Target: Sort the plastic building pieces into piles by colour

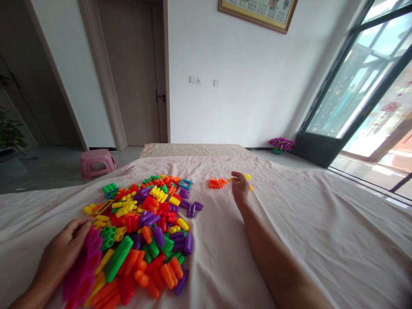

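Note:
My left hand [66, 246] is at the lower left, fingers curled at the edge of a magenta plastic basket [85, 274] with round holes and a wavy rim. The basket leans beside a heap of plastic building blocks [141, 223] shaped like joined tubes, in red, orange, yellow, green and purple. Across the cloth, my right hand [240, 187] reaches forward, fingers bent and thumb apart from them. It hovers over or touches yellow blocks [247, 176], which it partly hides. Left of it lies a group of orange blocks [218, 183].
A pale patterned cloth [219, 257] with wrinkles covers the surface. A blue square frame piece [185, 184] lies at the heap's far edge. Beyond are a pink stool [98, 164], a closed door [131, 73], purple flowers [281, 144] and a glass door [350, 86].

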`<state>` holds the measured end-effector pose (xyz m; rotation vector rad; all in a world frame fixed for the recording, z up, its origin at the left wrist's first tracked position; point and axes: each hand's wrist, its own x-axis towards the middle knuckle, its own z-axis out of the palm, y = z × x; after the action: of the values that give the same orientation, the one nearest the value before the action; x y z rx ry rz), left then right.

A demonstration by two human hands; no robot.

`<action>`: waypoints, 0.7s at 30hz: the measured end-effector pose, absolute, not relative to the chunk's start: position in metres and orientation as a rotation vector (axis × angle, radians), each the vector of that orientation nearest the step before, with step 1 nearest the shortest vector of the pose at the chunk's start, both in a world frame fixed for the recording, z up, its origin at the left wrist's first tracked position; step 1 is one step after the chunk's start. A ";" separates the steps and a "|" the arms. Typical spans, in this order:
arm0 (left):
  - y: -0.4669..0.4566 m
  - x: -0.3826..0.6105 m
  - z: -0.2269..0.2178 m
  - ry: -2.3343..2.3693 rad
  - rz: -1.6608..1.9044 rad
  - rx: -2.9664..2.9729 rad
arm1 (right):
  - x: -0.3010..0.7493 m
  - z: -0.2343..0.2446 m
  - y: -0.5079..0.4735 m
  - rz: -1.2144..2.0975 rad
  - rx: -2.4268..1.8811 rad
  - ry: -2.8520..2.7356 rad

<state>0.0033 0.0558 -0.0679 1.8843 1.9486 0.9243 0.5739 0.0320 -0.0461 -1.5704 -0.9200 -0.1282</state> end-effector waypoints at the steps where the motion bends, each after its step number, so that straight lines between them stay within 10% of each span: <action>1: 0.055 0.004 -0.067 1.940 0.913 1.842 | 0.560 -0.044 0.033 -0.069 -1.529 -0.998; 12: 0.050 0.010 -0.059 1.947 0.852 1.726 | 0.438 -0.015 0.008 0.756 -1.284 -1.923; 21: 0.053 0.008 -0.062 1.934 0.838 1.715 | 0.416 -0.004 -0.008 0.549 -1.292 -2.385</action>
<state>0.0078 0.0527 -0.0618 1.7147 1.9344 0.8379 0.4164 -0.0079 -0.0042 -1.2920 -2.3854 0.5487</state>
